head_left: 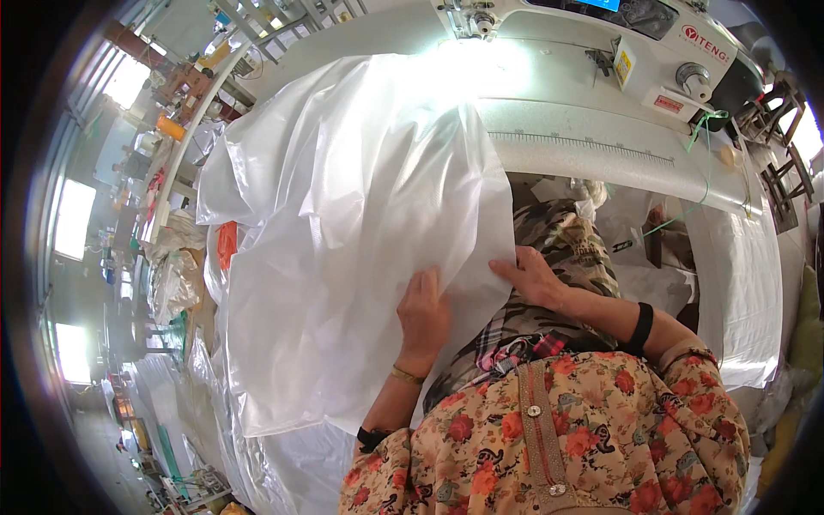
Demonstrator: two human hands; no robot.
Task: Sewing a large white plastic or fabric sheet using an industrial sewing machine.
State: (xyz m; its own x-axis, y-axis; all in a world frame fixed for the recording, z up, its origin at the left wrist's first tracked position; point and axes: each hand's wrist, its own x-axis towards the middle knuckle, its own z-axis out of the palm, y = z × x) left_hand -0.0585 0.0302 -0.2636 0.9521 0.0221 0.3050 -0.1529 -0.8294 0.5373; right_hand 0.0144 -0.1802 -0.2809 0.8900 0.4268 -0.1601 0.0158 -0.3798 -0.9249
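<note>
A large, glossy white plastic sheet (343, 232) hangs in folds from the sewing table down over my lap. Its far end lies under the bright lamp of a white sewing machine (639, 64). My left hand (424, 313) is closed on the sheet near its right part, with the fingertips partly hidden in a fold. Just to the right, my right hand (534, 276) pinches the sheet's right edge between thumb and fingers. The sheet's lower hem reaches down on the left beside my left forearm.
A ruler strip (584, 146) runs along the front edge of the sewing table. A green cord (705, 172) dangles from the machine's right end. More white sheeting (745, 283) drapes at the right. Crumpled clear plastic (178, 279) and an orange-red piece (226, 245) sit at the left.
</note>
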